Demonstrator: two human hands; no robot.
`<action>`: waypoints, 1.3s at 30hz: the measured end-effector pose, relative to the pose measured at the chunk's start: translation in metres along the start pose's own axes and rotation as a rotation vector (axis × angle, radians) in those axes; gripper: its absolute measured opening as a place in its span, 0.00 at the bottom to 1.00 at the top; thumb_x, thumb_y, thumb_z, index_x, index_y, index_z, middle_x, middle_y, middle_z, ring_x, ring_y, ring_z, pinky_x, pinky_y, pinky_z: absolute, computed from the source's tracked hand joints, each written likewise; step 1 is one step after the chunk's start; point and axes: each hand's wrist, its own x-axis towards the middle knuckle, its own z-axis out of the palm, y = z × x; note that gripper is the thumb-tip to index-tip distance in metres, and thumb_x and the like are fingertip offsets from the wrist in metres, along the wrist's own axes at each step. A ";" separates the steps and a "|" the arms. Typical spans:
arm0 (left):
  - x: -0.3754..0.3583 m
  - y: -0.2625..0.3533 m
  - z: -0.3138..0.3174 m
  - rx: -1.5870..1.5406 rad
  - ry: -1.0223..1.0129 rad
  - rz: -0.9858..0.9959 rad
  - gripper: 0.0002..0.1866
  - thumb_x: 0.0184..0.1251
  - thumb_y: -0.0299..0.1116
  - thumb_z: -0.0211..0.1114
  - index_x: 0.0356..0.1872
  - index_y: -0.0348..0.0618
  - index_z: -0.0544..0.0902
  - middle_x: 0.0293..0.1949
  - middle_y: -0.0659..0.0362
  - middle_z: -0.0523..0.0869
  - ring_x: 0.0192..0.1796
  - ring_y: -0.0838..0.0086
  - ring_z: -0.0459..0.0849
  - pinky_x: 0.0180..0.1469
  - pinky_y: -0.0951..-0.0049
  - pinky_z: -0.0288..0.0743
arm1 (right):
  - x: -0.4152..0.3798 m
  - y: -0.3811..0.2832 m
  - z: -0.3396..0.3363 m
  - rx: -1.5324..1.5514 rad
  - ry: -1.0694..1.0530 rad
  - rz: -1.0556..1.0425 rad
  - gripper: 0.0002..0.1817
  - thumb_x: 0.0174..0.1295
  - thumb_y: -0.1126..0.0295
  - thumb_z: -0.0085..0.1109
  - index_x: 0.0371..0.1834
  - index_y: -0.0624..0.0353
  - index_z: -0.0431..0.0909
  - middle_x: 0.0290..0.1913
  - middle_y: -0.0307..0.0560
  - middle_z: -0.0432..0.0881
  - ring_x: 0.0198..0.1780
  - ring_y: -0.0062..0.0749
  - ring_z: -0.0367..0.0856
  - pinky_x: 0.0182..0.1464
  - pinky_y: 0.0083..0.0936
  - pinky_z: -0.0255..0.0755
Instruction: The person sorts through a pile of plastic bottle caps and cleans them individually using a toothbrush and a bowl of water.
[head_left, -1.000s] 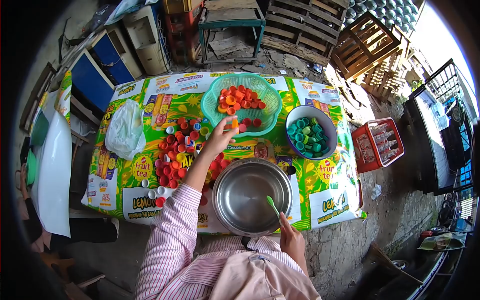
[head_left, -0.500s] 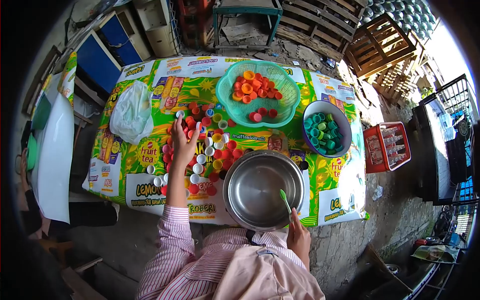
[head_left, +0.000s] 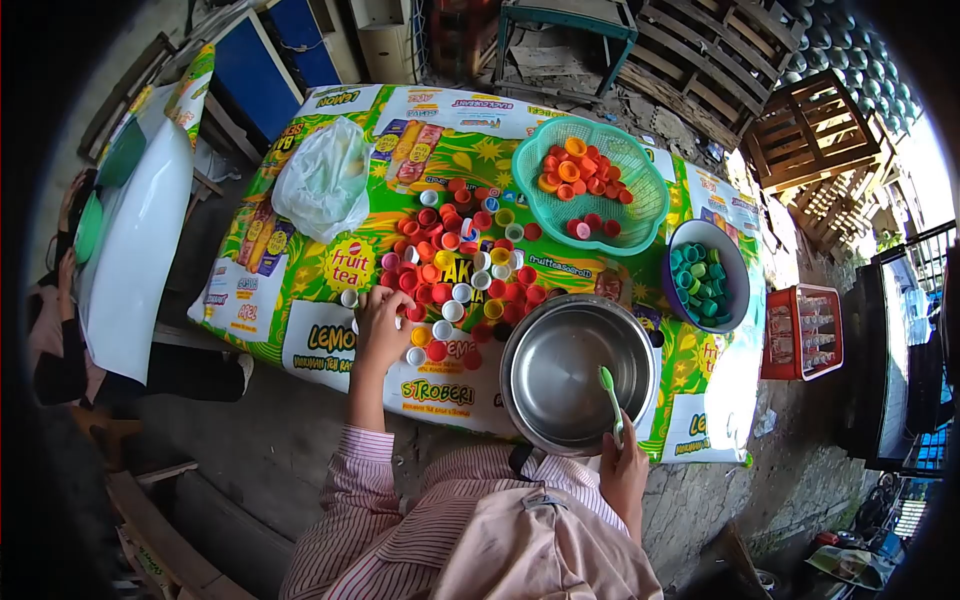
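My left hand [head_left: 382, 325] is at the left front edge of a loose pile of bottle caps [head_left: 437, 243], mostly red, with white, yellow and a few blue ones. Its fingers are curled down, and part of a white bottle cap [head_left: 400, 321] shows by the thumb; the fingers cover the rest. Another white cap [head_left: 349, 298] lies just left of that hand. My right hand [head_left: 625, 470] grips a green toothbrush [head_left: 609, 388], head up, over the near rim of a steel bowl [head_left: 512, 395]. The inside of the bowl looks bare and shiny.
Behind the bowl stands a green plastic basket [head_left: 655, 205] of red and orange caps. A purple-rimmed bowl [head_left: 742, 268] of green caps is to its right. A white plastic bag [head_left: 322, 180] lies at left. A red crate [head_left: 793, 363] of bottles stands beyond the table; another person sits far left.
My left hand has come back from the far side of the pile to its near left edge. The view has swung left. My right hand still holds the toothbrush by the bowl.
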 end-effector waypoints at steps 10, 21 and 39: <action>-0.034 0.016 0.018 0.042 0.006 -0.097 0.15 0.49 0.37 0.67 0.39 0.52 0.75 0.40 0.59 0.73 0.47 0.62 0.71 0.45 0.58 0.62 | -0.005 -0.006 0.004 -0.033 -0.030 -0.032 0.24 0.60 0.71 0.54 0.61 0.55 0.65 0.19 0.52 0.75 0.19 0.43 0.76 0.22 0.36 0.67; 0.022 0.014 0.027 0.152 0.142 -0.014 0.18 0.49 0.31 0.66 0.45 0.55 0.78 0.42 0.58 0.71 0.48 0.64 0.68 0.48 0.63 0.60 | -0.005 -0.005 0.006 0.023 -0.030 -0.014 0.22 0.60 0.74 0.52 0.59 0.58 0.66 0.21 0.53 0.78 0.20 0.43 0.78 0.24 0.32 0.68; 0.021 0.004 0.022 -1.108 0.182 -0.240 0.12 0.61 0.31 0.63 0.44 0.39 0.75 0.38 0.61 0.80 0.41 0.83 0.77 0.41 0.80 0.70 | -0.002 0.006 0.007 0.095 -0.002 -0.048 0.23 0.60 0.70 0.54 0.60 0.53 0.67 0.18 0.53 0.75 0.19 0.43 0.76 0.22 0.36 0.67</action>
